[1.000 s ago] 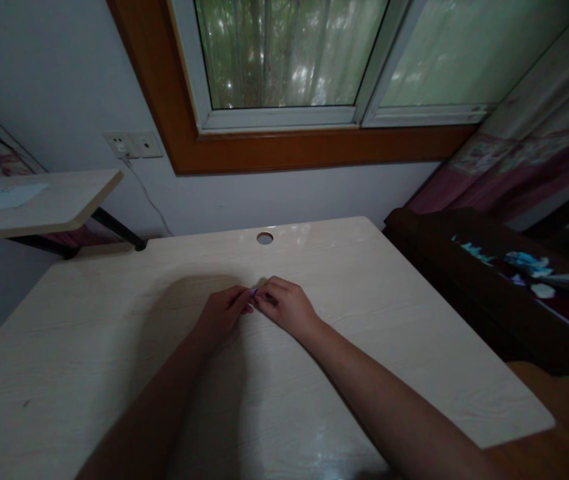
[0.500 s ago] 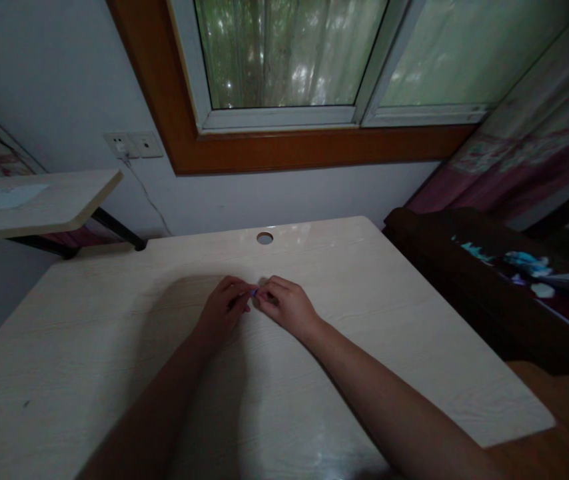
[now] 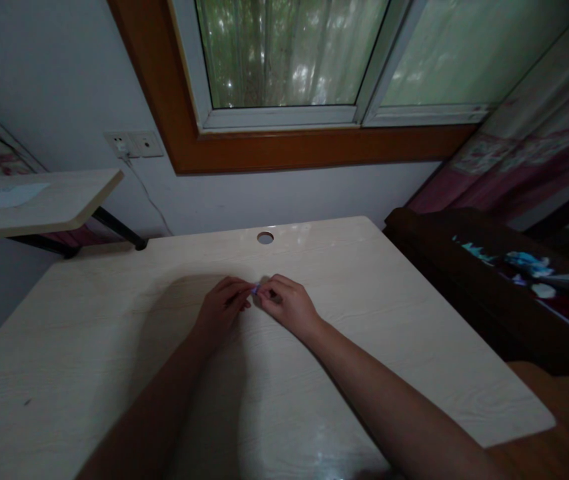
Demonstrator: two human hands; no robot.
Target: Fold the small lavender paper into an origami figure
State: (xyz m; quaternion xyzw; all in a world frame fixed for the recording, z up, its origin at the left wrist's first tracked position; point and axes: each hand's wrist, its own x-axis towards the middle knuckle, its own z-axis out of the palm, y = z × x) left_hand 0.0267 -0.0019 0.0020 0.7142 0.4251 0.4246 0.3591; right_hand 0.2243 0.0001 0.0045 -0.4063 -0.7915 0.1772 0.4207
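Just above the pale wood-grain table (image 3: 389,300), a small bluish-purple object (image 3: 255,289) shows between my fingertips; it is too small and too covered for me to name its kind. My left hand (image 3: 222,305) pinches it from the left, thumb and fingers drawn together. From the right, my right hand (image 3: 287,300) pinches the same object with thumb and forefinger, its other fingers curled. The fingertips of both hands nearly meet, and they hide most of the object.
A round cable hole (image 3: 265,238) lies near the table's back edge. A raised shelf (image 3: 74,200) on black legs stands at the back left. Beyond the right edge is a dark brown piece of furniture (image 3: 429,267) with items on it. A window (image 3: 289,60) is behind.
My right fingers have shifted slightly, and a little more of the bluish-purple object shows between the hands. Both arms stay almost in place.
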